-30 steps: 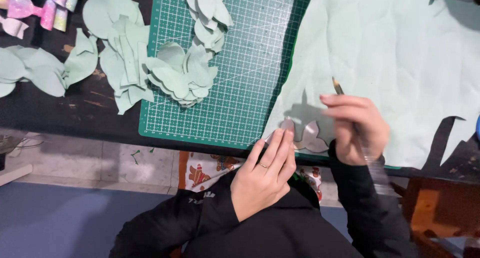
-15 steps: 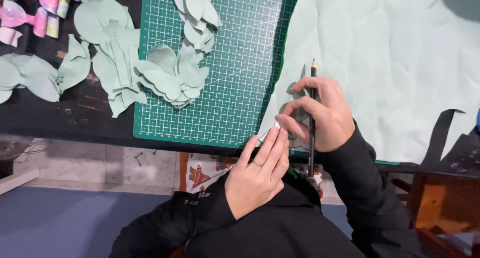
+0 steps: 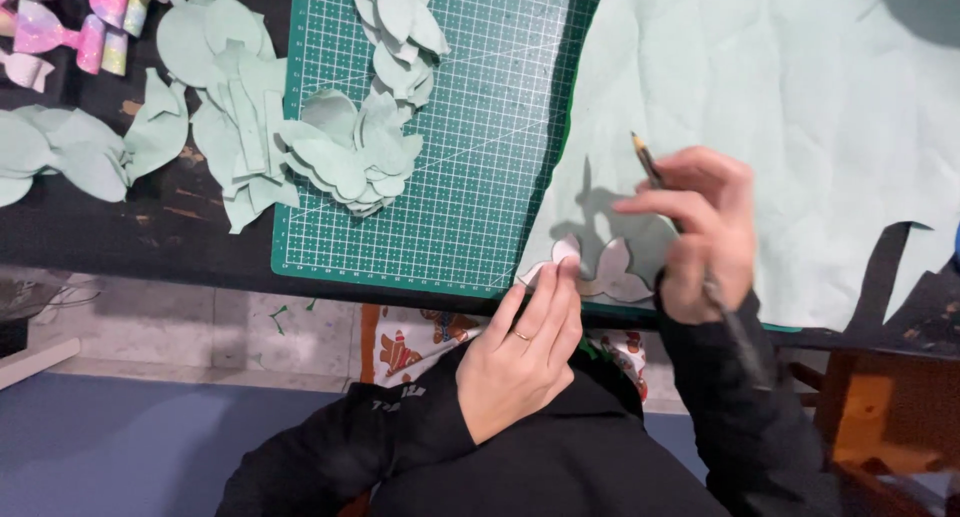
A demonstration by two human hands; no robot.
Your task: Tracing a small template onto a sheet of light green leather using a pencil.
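My left hand (image 3: 525,352) lies flat at the table's near edge, its fingertips pressing a small pale petal-shaped template (image 3: 600,269) onto a large sheet of pale green paper (image 3: 780,107). My right hand (image 3: 705,232) holds a pencil (image 3: 645,160) with its point aimed up and away, just right of the template. A ring sits on one finger of the left hand. Both sleeves are black.
A green gridded cutting mat (image 3: 480,167) lies left of the sheet, with piles of cut pale green petals (image 3: 345,152) on it and more petals (image 3: 70,152) on the dark table. Pink iridescent bows (image 3: 60,27) sit at the far left. A wooden stool (image 3: 880,417) stands at lower right.
My right hand has shifted right and lifted off the template, turning the pencil so it slants up to the left. The left hand stays pressed on the template.
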